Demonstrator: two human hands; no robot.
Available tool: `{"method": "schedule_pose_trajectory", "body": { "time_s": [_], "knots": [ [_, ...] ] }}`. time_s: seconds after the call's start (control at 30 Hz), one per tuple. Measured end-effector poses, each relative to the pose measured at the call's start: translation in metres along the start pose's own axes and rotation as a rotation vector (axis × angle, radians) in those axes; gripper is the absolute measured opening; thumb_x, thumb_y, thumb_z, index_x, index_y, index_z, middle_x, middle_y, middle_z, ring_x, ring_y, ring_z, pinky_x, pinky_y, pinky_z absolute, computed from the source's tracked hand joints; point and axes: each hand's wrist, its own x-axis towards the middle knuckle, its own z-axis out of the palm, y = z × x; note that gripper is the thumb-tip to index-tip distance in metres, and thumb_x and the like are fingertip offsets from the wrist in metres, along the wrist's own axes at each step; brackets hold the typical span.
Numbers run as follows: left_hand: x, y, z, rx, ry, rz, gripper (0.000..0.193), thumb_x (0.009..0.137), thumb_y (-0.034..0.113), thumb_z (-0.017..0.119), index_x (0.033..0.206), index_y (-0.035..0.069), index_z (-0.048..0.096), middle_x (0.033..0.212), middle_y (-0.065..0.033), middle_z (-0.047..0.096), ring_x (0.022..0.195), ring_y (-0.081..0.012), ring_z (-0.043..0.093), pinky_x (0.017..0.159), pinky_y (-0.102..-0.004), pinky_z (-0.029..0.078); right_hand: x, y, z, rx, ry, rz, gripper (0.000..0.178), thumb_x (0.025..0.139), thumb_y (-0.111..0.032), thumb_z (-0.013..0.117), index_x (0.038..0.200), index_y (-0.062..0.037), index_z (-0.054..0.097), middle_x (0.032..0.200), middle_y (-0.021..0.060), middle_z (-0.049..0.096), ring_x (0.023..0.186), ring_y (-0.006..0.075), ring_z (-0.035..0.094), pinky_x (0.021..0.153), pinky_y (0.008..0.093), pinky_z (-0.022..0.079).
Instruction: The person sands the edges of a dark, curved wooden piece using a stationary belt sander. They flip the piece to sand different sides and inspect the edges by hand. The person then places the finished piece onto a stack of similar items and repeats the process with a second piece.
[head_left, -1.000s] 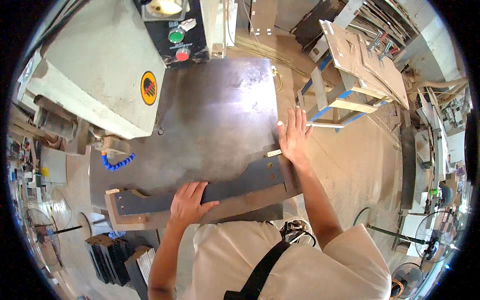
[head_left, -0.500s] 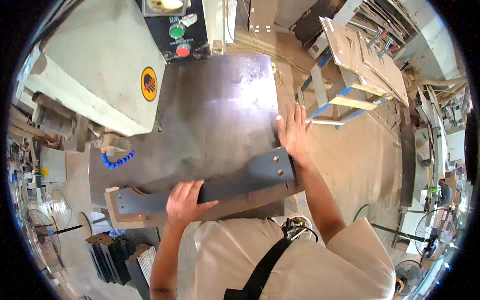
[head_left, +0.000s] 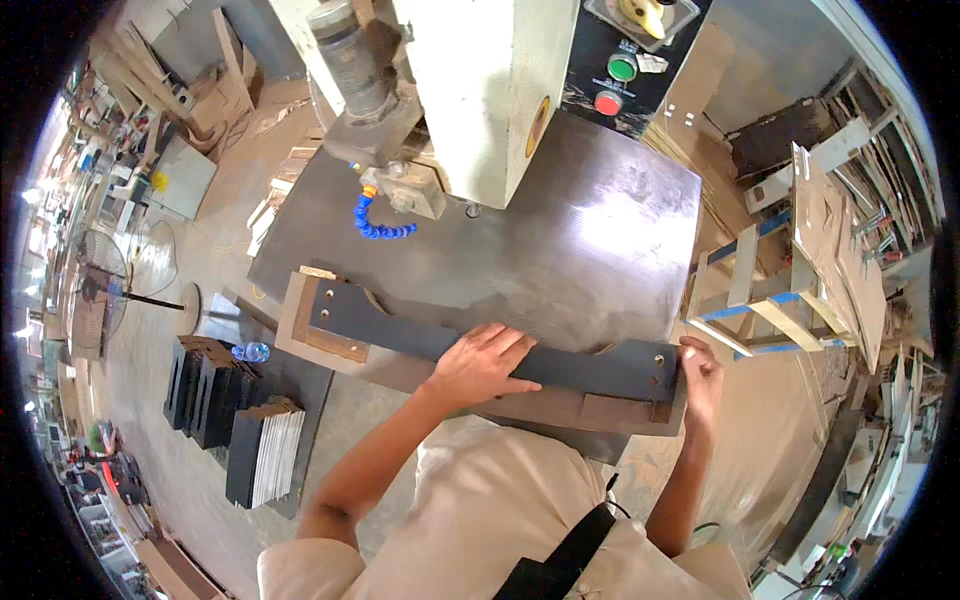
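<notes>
A long dark board [head_left: 410,337] with a curved cut-out along its far side and small holes near its ends lies on a longer brown wooden jig [head_left: 297,330]. Both rest along the near edge of a grey metal machine table [head_left: 590,250]. My left hand [head_left: 482,367] lies across the middle of the dark board, its fingers over the far side and its thumb toward me. At the right end, my right hand [head_left: 702,375] has its fingers bent round the end of the jig; the fingertips are partly hidden.
Over the table stands a white machine head [head_left: 480,100] with a blue flexible nozzle [head_left: 378,222]. A control box with a green button [head_left: 622,68] and a red button [head_left: 608,103] is behind. Dark boards [head_left: 262,450] stand stacked at left; a wooden rack [head_left: 770,300] stands right.
My view has swung left, bringing the stacked boards and fan further into sight. The board and jig have turned, right end nearer me. My right hand has gone from spread fingers to bent at the jig's end.
</notes>
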Motion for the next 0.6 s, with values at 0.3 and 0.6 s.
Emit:
{"method": "schedule_pose_trajectory", "body": {
  "time_s": [0.3, 0.6],
  "knots": [
    [0.0, -0.002, 0.003, 0.02, -0.014, 0.011, 0.068, 0.081, 0.06, 0.077, 0.121, 0.005, 0.07, 0.117, -0.0088, 0.065, 0.109, -0.0276, 0.063, 0.099, -0.0401, 0.054, -0.014, 0.02, 0.033, 0.047, 0.149, -0.08, 0.03, 0.082, -0.018, 0.087, 0.096, 0.0038, 0.073, 0.15, 0.0226, 0.053, 0.13, 0.0304, 0.057, 0.111, 0.0422, 0.041],
    [-0.003, -0.004, 0.007, 0.051, -0.088, 0.014, 0.07, 0.085, 0.061, 0.072, 0.124, 0.003, 0.069, 0.119, -0.0099, 0.065, 0.112, -0.0275, 0.062, 0.1, -0.0397, 0.052, -0.027, -0.002, 0.04, 0.078, 0.128, 0.055, 0.023, 0.085, -0.016, 0.085, 0.086, 0.0021, 0.071, 0.132, 0.0211, 0.064, 0.138, 0.0251, 0.05, 0.108, 0.0384, 0.041]
  ]
}}
